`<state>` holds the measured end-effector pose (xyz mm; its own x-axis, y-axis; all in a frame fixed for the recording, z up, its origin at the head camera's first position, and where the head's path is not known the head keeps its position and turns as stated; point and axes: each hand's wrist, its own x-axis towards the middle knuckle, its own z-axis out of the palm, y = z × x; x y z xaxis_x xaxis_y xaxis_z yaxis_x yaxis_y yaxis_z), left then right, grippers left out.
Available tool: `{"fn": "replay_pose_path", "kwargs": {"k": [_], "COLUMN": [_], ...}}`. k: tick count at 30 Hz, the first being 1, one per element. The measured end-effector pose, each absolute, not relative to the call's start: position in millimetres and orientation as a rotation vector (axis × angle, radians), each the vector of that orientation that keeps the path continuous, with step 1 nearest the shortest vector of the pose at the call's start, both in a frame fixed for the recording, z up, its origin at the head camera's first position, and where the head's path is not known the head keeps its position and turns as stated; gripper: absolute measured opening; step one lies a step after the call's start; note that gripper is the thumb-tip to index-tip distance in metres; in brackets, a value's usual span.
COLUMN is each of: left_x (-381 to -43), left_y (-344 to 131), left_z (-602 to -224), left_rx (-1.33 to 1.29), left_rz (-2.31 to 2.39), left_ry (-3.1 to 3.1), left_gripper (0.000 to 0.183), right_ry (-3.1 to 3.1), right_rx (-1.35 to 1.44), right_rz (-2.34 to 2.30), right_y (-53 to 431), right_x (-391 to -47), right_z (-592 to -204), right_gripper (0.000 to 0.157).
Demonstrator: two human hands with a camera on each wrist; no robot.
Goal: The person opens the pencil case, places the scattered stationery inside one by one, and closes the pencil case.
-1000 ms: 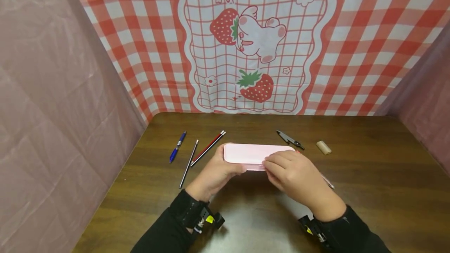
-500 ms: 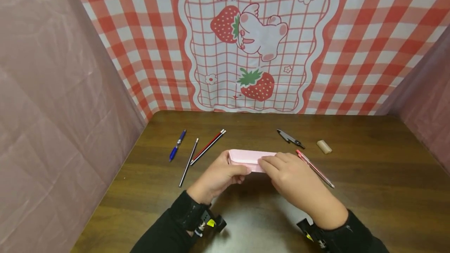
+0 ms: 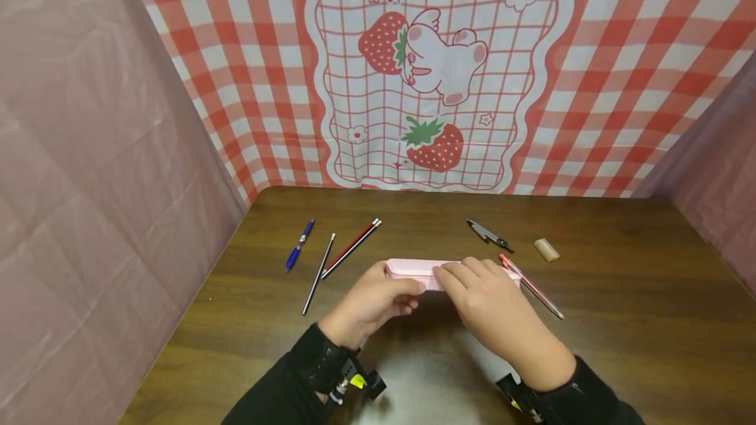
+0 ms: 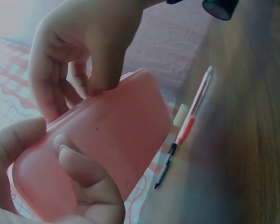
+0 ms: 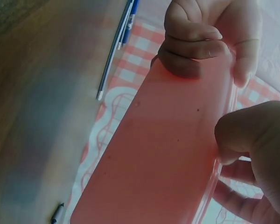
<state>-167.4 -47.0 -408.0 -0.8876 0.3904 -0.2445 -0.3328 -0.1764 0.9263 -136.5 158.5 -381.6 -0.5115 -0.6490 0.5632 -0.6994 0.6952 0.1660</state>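
Observation:
A pink pencil case [image 3: 413, 268] is held above the table by both hands, its lid down and its long edge towards me. My left hand [image 3: 378, 298] grips the left end, thumb along the near edge and fingers curled against the underside, as the right wrist view shows. At the seam of the near long side, my right hand [image 3: 493, 303] pinches the case, fingers over the lid and thumb below. The left wrist view shows the smooth bottom of the case [image 4: 126, 135]. Whatever is inside is hidden.
Left on the wooden table [image 3: 620, 320] lie a blue pen [image 3: 299, 246], a dark pencil [image 3: 318, 274] and two striped pencils [image 3: 352, 248]. To the right are a grey compass [image 3: 490, 236], an eraser [image 3: 546, 250] and a red pen [image 3: 539, 292]. A checked cloth [image 3: 254, 84] hangs behind.
The case has tipped so its lid shows as a narrower strip, and it sits slightly lower. Both hands keep hold of it. The red pen, mostly covered before, shows more.

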Motion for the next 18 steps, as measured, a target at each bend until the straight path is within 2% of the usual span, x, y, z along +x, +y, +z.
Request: {"fn": "replay_pose_path", "kwargs": {"k": [6,12,18], "left_x": [-169.1,-172.1,-174.9], "left_y": [-50.2,-54.2,-60.0], "left_z": [-406.9,-404.6,-399.0], "left_rx": [0.062,0.087,0.106], "left_rz": [2.091,2.117,2.141], "left_ry": [1.616,1.629,1.630], "left_gripper": [0.041,0.058,0.062], "right_ry": [-2.301,-2.330,-2.378], "right_rx": [1.007,0.999,0.917], "right_rz": [0.125,0.186,0.411], "right_y": [154.9,158.4,173.7], "right_x": [-135.1,-136.6,-148.0], "right_z": [-382.6,-379.6,-378.5], "right_gripper": [0.027,0.038,0.035]}}
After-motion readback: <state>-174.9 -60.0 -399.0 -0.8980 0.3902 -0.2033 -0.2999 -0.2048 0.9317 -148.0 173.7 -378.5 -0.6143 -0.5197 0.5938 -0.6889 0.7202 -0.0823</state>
